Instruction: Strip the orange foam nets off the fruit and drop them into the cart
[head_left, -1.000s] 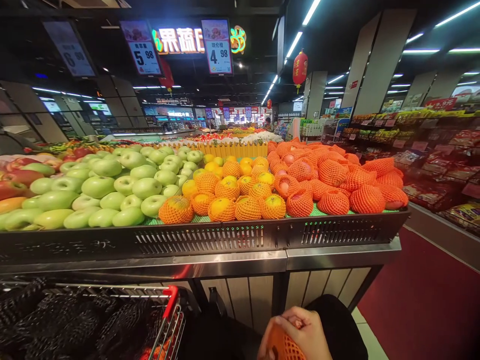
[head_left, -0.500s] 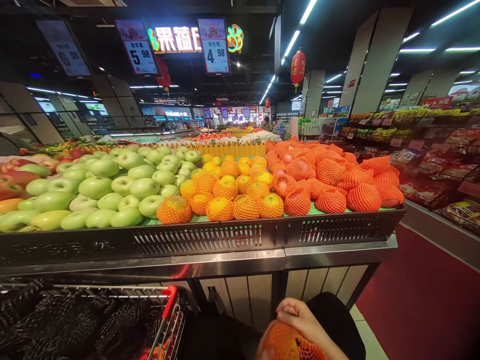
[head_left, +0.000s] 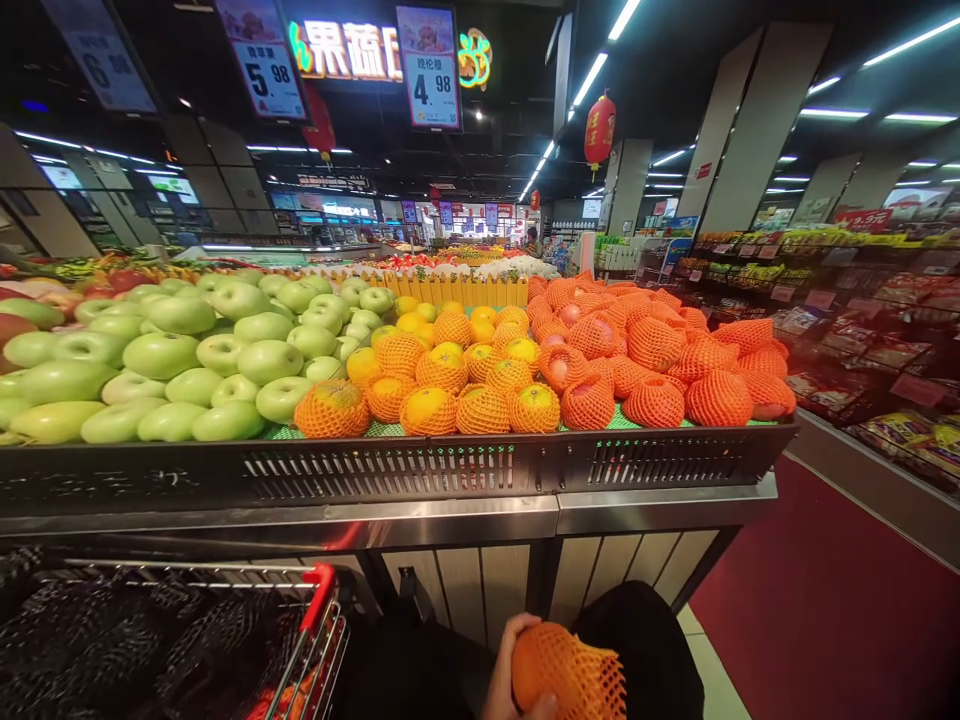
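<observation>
Low at the bottom edge, my left hand [head_left: 511,655] is closed around an orange [head_left: 536,665], its fingers along the left side and its thumb near the front. An orange foam net [head_left: 596,675] covers the fruit's right side, its open end sticking out to the right. My right hand is out of view. Beyond the held fruit, netted oranges [head_left: 442,368] lie in the black display tray [head_left: 390,475]. Green apples [head_left: 187,355] are heaped to their left, and fruits in red-orange nets [head_left: 652,345] to their right.
A shopping cart [head_left: 319,600] with a red corner and black netting [head_left: 112,640] inside stands at lower left. A steel ledge [head_left: 480,520] runs below the tray. Snack shelves [head_left: 862,330] line the right, past a red floor [head_left: 817,590]. Price signs [head_left: 429,70] hang overhead.
My right hand has left the orange and gone out of view. The orange stays in my left hand, with more of it showing. The view has shifted slightly to the right.
</observation>
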